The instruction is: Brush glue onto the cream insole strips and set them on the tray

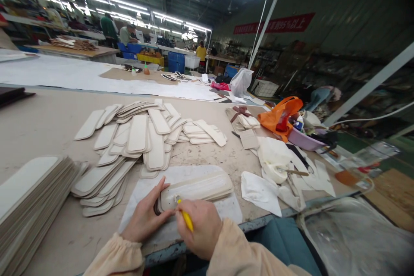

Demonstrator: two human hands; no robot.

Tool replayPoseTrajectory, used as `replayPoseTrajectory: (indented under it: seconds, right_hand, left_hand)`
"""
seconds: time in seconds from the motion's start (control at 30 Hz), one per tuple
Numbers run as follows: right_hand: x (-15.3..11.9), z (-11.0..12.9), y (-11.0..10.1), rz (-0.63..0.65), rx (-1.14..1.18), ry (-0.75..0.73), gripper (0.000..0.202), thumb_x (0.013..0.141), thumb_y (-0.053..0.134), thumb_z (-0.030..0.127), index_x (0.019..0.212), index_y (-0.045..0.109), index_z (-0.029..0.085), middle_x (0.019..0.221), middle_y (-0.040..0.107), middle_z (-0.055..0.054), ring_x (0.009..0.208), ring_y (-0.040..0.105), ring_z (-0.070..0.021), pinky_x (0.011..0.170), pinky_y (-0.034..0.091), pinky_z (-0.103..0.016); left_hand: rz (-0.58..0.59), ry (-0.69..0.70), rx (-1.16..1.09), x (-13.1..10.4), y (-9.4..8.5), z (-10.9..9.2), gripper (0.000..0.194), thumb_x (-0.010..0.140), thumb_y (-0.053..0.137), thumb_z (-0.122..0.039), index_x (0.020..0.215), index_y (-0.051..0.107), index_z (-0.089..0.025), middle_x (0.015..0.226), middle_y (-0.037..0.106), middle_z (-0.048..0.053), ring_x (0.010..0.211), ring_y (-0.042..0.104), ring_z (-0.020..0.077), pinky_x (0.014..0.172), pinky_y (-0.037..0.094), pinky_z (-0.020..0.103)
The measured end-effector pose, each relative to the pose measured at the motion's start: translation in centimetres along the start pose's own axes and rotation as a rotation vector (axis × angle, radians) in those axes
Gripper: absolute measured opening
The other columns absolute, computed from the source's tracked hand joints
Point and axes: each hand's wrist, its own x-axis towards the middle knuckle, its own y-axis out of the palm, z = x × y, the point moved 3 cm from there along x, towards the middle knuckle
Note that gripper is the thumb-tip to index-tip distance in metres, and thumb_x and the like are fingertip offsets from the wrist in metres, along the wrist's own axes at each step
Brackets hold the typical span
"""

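My left hand [148,213] is curved round the near-left end of a small stack of off-white, round-cornered panels [200,186], thumb on the near side and fingers on the far side. My right hand [200,226] grips a yellow-handled tool [185,216]. The tool's tip touches the top panel near its left end, beside a small whitish smear; its exact kind is hard to make out. Under the stack lies a white sheet [231,211]. A dark edge shows between the stack and my left palm.
Loose panels [137,133] are heaped behind the sheet, with a tall stack [29,189] at left. To the right are crumpled white cloths [260,192], a container with whitish contents [274,168], a purple basin [305,139] and an orange bag [281,116]. The table's edge [258,221] runs close to me.
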Motion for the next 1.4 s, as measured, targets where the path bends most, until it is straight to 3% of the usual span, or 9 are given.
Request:
replayPoseTrajectory:
  seconds: [0.13,0.23,0.43,0.6,0.7,0.87,1.0,1.27,1.4]
  right_hand:
    - [1.5,-1.9,-0.6,-0.095,0.609,0.352,0.021,0.091,0.044,0.035,0.084,0.057,0.019,0.056,0.053,0.004,0.051,0.050,-0.0109,0.054,0.039,-0.021]
    - [2.1,-3.5,0.1,-0.099,0.843,0.523,0.023,0.088,0.047,0.039,0.081,0.054,0.019,0.047,0.046,0.007,0.041,0.037,-0.0091,0.044,0.030,-0.020]
    - [1.6,-4.7,1.7,-0.043,0.806,0.547,0.019,0.086,0.050,0.034,0.075,0.053,0.019,0.044,0.045,0.008,0.042,0.038,-0.0091,0.047,0.032,-0.021]
    - [0.5,-6.9,-1.8,-0.161,0.617,0.554,0.020,0.086,0.052,0.035,0.075,0.056,0.019,0.045,0.045,0.007,0.047,0.045,-0.0108,0.053,0.036,-0.022]
    - [0.6,-7.2,-2.8,-0.228,0.688,0.574,0.024,0.085,0.051,0.040,0.077,0.055,0.018,0.045,0.044,0.007,0.043,0.041,-0.0100,0.047,0.032,-0.022]
    - [2.1,-6.1,0.8,-0.168,0.973,0.624,0.024,0.081,0.052,0.043,0.078,0.051,0.019,0.046,0.047,0.007,0.036,0.034,-0.0078,0.038,0.025,-0.019]
    - [2.2,-6.9,1.9,-0.177,0.945,0.666,0.020,0.080,0.052,0.039,0.077,0.052,0.020,0.044,0.047,0.007,0.035,0.034,-0.0082,0.037,0.025,-0.019]
    - [-1.5,-13.0,-5.2,-0.329,0.551,0.689,0.023,0.084,0.049,0.041,0.074,0.054,0.021,0.045,0.047,0.006,0.039,0.040,-0.0126,0.042,0.030,-0.024]
    - [-3.3,-14.0,-9.0,-0.403,0.293,0.622,0.024,0.088,0.047,0.041,0.081,0.057,0.020,0.049,0.050,0.005,0.047,0.049,-0.0147,0.050,0.037,-0.025]
  left_hand:
    - [0.003,-0.011,-0.042,-0.1,-0.1,-0.2,0.094,0.074,0.069,-0.040,0.147,0.010,-0.027,0.131,0.054,0.009,0.120,0.052,0.0245,0.102,0.042,0.042]
    - [0.001,-0.001,-0.067,-0.2,-0.2,-0.5,0.098,0.071,0.072,-0.041,0.147,0.012,-0.025,0.130,0.054,0.009,0.118,0.053,0.0249,0.101,0.043,0.041]
    - [-0.011,-0.010,-0.063,-0.2,-0.4,-0.8,0.098,0.071,0.072,-0.038,0.147,0.012,-0.026,0.130,0.055,0.008,0.120,0.051,0.0239,0.104,0.040,0.041]
    - [-0.010,0.008,-0.047,-0.1,-0.4,-0.8,0.095,0.072,0.071,-0.037,0.147,0.013,-0.025,0.131,0.055,0.008,0.123,0.049,0.0244,0.106,0.038,0.041]
    - [-0.011,0.007,-0.021,-0.1,-0.4,-0.8,0.094,0.073,0.070,-0.037,0.147,0.013,-0.026,0.130,0.055,0.008,0.123,0.049,0.0244,0.106,0.038,0.041]
    - [0.003,-0.005,0.007,0.0,-0.3,-0.8,0.094,0.074,0.068,-0.039,0.147,0.011,-0.026,0.129,0.056,0.007,0.120,0.052,0.0240,0.103,0.041,0.041]
    - [0.009,-0.008,0.038,0.0,-0.2,-0.5,0.092,0.076,0.066,-0.041,0.147,0.009,-0.026,0.129,0.057,0.007,0.120,0.052,0.0237,0.104,0.041,0.041]
    - [0.007,-0.017,0.105,0.2,-0.3,-0.2,0.089,0.077,0.063,-0.044,0.147,0.012,-0.026,0.129,0.057,0.006,0.123,0.050,0.0252,0.104,0.041,0.042]
    - [0.004,-0.023,0.133,0.2,-0.1,0.0,0.089,0.076,0.063,-0.048,0.146,0.013,-0.027,0.129,0.057,0.006,0.122,0.052,0.0258,0.103,0.042,0.043]
